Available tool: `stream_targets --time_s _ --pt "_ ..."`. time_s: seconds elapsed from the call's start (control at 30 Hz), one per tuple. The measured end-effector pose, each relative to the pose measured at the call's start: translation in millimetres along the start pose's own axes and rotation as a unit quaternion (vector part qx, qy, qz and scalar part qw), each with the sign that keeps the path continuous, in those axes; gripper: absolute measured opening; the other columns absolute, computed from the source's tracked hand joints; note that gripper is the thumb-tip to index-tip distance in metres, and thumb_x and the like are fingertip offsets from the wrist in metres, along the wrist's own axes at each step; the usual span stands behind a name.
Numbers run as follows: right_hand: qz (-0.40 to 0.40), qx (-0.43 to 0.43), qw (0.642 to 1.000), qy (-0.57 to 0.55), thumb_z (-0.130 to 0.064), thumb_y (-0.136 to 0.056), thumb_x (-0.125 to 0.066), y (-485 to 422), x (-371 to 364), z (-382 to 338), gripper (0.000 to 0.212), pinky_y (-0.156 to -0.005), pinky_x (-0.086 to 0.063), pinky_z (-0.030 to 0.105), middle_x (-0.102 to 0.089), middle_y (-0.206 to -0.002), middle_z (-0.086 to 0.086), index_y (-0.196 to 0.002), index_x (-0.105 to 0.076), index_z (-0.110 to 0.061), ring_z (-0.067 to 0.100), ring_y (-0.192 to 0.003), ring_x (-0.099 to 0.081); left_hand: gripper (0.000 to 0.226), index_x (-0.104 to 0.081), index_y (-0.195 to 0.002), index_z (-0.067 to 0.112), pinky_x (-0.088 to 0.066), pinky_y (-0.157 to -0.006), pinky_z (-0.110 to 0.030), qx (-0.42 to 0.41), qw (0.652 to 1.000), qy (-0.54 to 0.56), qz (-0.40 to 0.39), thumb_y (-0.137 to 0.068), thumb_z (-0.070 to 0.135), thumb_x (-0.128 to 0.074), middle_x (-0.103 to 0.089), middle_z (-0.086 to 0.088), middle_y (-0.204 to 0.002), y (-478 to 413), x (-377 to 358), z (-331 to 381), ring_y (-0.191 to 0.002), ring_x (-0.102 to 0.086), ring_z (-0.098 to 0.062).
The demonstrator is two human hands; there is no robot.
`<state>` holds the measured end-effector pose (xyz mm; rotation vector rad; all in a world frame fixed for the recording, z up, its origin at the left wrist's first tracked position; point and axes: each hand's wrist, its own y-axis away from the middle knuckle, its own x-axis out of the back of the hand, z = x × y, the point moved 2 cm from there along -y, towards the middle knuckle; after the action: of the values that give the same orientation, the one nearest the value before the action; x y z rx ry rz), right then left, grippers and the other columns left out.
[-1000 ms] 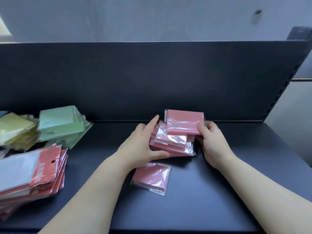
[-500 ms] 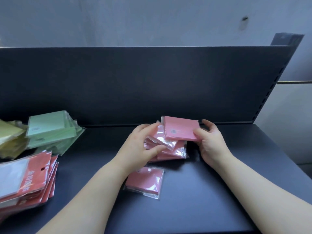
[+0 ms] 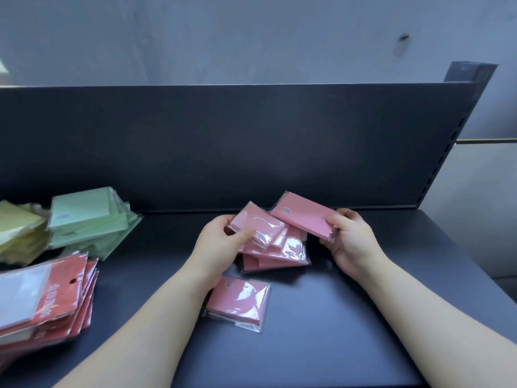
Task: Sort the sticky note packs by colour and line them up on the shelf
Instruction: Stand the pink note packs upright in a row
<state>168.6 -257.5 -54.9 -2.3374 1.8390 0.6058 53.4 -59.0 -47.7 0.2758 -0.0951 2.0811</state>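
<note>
1. The shelf (image 3: 363, 317) is flat. The pink pile (image 3: 277, 256) lies on it between the hands.
2. The right hand (image 3: 352, 242) pinches one pink pack (image 3: 305, 217) by its end, just above the pile.
3. The left hand (image 3: 215, 242) grips a second pack (image 3: 256, 225), thumb on top.
4. The packs look light and a bit stiff. The shiny wrap may slip, so hold the edges.

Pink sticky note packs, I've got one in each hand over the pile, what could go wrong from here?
The right hand pinches its tilted pack only at one end; the glossy wrapper could slip, dropping it on the loose pink pile.
The left hand holds a second pack over that uneven pile, which may slide.
The lone pack beside the left forearm could get swept aside.
</note>
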Motion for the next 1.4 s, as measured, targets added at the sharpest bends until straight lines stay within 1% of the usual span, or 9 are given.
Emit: stream_targets --time_s 0.23,0.47,0.63,0.77,0.87,1.0,1.2,1.3,1.4 --pt "-0.021 -0.003 1.0 -0.015 -0.004 -0.094 -0.046 2 1 -1 0.016 -0.052 -0.043 0.026 -0.064 -0.084 -0.001 -0.102 -0.048 -0.018 0.011 -0.06 -0.06 0.044 -0.054 -0.117 0.009 -0.057 -0.081 -0.04 0.056 0.985 0.1 0.127 -0.075 0.017 -0.062 -0.068 -0.012 -0.108 -15 18 -10 -0.093 -0.068 -0.025" --pt "-0.043 0.018 0.999 0.016 0.002 -0.093 -0.047 6 -4 -1 0.019 -0.055 -0.052 0.028 -0.063 -0.091 0.005 -0.107 -0.048 -0.011 0.014 -0.067 -0.065 0.038 -0.051 -0.12 0.012 -0.042 -0.077 -0.032 0.036 0.964 -0.208 0.16 -0.082 0.012 -0.057 -0.062 -0.007 -0.103 -18 48 -1 -0.093 -0.056 -0.028" --pt "-0.047 0.036 0.996 0.066 0.006 -0.092 -0.049 8 -6 3 0.024 -0.072 -0.052 0.037 -0.069 -0.09 0.007 -0.107 -0.047 -0.012 0.02 -0.076 -0.068 0.061 -0.036 -0.143 0.021 -0.03 -0.108 -0.044 0.102 0.896 -0.417 0.112 -0.086 0.03 -0.055 -0.03 -0.016 -0.146 -15 52 -2 -0.132 -0.029 -0.038" --pt "-0.057 0.048 0.994 0.078 0.003 -0.093 -0.05 13 -8 2 0.024 -0.069 -0.053 0.034 -0.07 -0.092 0.008 -0.108 -0.047 -0.014 0.019 -0.075 -0.069 0.06 -0.029 -0.149 0.032 -0.018 -0.114 -0.044 -0.029 0.916 -0.396 0.058 -0.094 0.046 -0.047 -0.021 -0.008 -0.155 -6 26 3 -0.141 -0.016 -0.03" --pt "-0.07 0.071 0.988 0.122 -0.001 -0.092 -0.054 18 -12 0 0.027 -0.063 -0.052 0.031 -0.07 -0.092 0.01 -0.114 -0.046 -0.014 0.018 -0.071 -0.067 0.071 -0.025 -0.151 0.026 -0.025 -0.113 -0.041 -0.03 0.908 -0.417 -0.031 -0.092 0.061 -0.042 -0.033 -0.008 -0.152 -5 13 -1 -0.14 -0.025 -0.03" --pt "-0.088 0.111 0.973 0.184 -0.006 -0.091 -0.058 24 -18 -3 0.027 -0.073 -0.051 0.044 -0.071 -0.092 0.013 -0.109 -0.046 -0.022 0.026 -0.075 -0.064 0.072 -0.037 -0.145 0.023 -0.036 -0.108 -0.039 -0.027 0.92 -0.39 0.0 -0.087 0.063 -0.048 -0.047 -0.009 -0.141 -11 19 -3 -0.132 -0.041 -0.028" --pt "-0.096 0.083 0.942 0.311 -0.058 -0.063 -0.067 22 -20 -1 0.044 -0.091 -0.05 0.054 -0.067 -0.104 0.016 -0.101 -0.047 -0.048 0.033 -0.095 -0.066 0.04 -0.055 -0.115 0.021 -0.044 -0.082 -0.028 -0.014 0.949 -0.313 0.029 -0.086 0.049 -0.061 -0.061 0.005 -0.112 -10 25 2 -0.101 -0.055 -0.014" --pt "-0.098 0.085 0.957 0.26 -0.035 -0.078 -0.068 19 -19 -6 0.034 -0.088 -0.05 0.051 -0.064 -0.108 0.024 -0.106 -0.049 -0.039 0.032 -0.089 -0.065 0.026 -0.053 -0.095 0.02 -0.056 -0.077 -0.043 0.004 0.973 -0.226 0.035 -0.084 0.039 -0.066 -0.058 0.003 -0.09 -10 25 2 -0.081 -0.062 -0.019" --pt "-0.047 0.1 0.987 0.119 -0.007 -0.093 -0.057 14 -15 -14 0.028 -0.08 -0.051 0.037 -0.063 -0.109 0.016 -0.116 -0.046 -0.017 0.021 -0.086 -0.064 0.026 -0.053 -0.1 0.018 -0.058 -0.072 -0.041 0.012 0.985 -0.17 0.032 -0.084 0.03 -0.069 -0.055 0.002 -0.094 -9 21 3 -0.082 -0.063 -0.021"
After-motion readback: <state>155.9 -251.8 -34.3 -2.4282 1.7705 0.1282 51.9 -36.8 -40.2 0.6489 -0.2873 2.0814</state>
